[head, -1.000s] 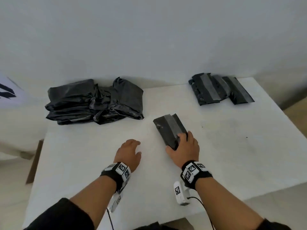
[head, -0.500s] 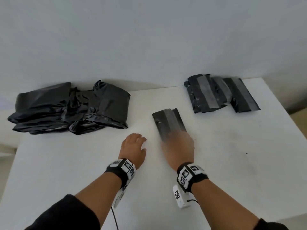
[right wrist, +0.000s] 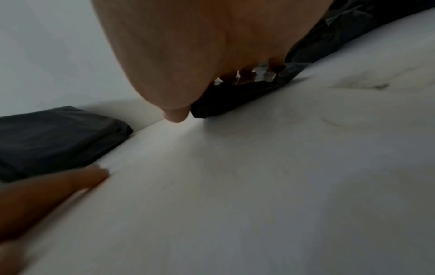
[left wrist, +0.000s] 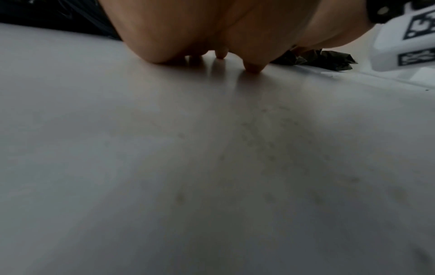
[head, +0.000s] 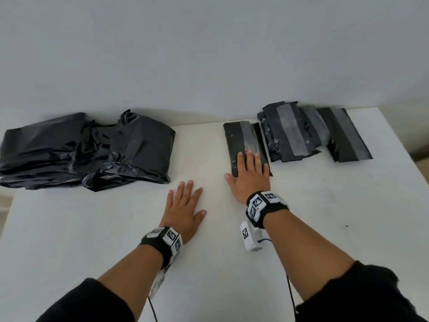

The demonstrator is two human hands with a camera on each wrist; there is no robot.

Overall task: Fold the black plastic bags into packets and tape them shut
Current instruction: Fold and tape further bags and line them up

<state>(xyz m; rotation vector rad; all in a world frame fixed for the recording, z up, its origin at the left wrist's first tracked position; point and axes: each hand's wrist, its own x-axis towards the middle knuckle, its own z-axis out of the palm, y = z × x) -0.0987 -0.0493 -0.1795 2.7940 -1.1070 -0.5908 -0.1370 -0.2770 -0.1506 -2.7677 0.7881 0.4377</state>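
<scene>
A folded black packet [head: 241, 141] with a grey tape strip lies on the white table [head: 325, 217], just left of a group of several taped packets [head: 308, 133] at the back right. My right hand [head: 249, 175] lies flat with straight fingers on the packet's near end [right wrist: 235, 98]. Flat on the bare table, my left hand [head: 185, 205] has its fingers spread and holds nothing. A heap of unfolded black plastic bags [head: 86, 149] sits at the back left.
A pale wall runs behind the table's far edge. The table's right edge [head: 408, 173] drops off beside the taped packets. White tagged sensor units [head: 250, 235] hang from both wrists.
My right hand has pushed the taped packet away from me, up against the group of taped packets. My left hand has flattened and its fingers have spread on the table.
</scene>
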